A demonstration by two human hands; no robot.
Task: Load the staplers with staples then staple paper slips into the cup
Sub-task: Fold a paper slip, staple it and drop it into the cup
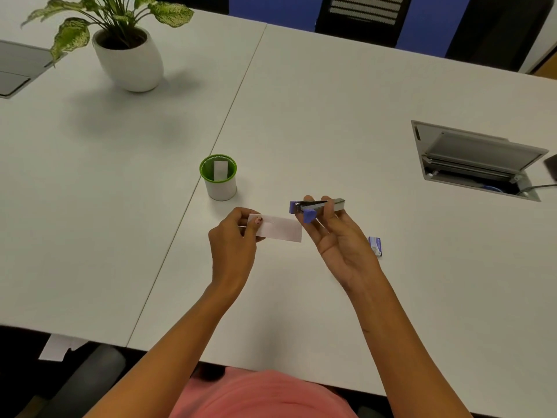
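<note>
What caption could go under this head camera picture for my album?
Left hand pinches a paper slip while right hand holds a stapler near a cup holding a second slip.

Purple stapler (316, 204) beside paper slip (280, 229)

A big white table (331, 101) is filling most of the view, really two tops butting together along a thin seam (229, 116) that's running off diagonally. A leafy plant (120, 13) in a round white pot (129, 61) is sitting at the far left, throwing a soft shadow. A grey cable hatch (482, 155) is standing propped open on the right (a dark cable (539, 186) is trailing out of it), and another hatch (18, 67) is lying shut at the left edge. A black chair (361, 16) is standing behind the table against a blue backdrop (271, 7).
</note>
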